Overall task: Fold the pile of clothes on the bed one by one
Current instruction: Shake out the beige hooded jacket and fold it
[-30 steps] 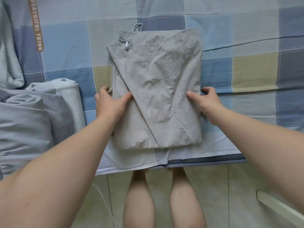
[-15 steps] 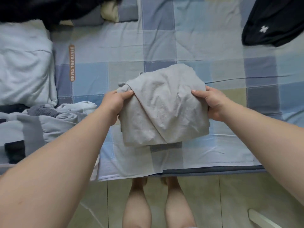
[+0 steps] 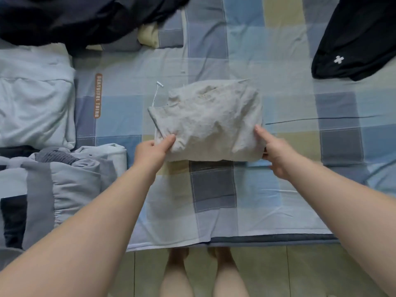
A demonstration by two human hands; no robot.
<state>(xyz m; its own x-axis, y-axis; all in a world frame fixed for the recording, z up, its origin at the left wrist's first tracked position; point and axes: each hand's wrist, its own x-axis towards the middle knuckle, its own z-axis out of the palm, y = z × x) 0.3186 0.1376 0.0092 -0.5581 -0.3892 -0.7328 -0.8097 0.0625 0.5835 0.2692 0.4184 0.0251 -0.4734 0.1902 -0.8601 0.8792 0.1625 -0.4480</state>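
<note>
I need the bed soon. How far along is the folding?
Done: folded clothes, grey and blue, sit at the left. In hand: the left hand and right hand grip the beige garment, already folded small. Left: the dark garment at the top left and the black garment at the right lie unfolded.

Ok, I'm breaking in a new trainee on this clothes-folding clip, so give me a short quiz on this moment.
1. True or false: the left grip and the right grip both hold the grey garment.
2. Where does the black garment with the white cross lie? A) far right on the bed B) on a chair C) under the grey garment
3. Fill in: the white cord sticks out of the grey garment on the person's ____ side.
Key: 1 true; 2 A; 3 left.
</note>
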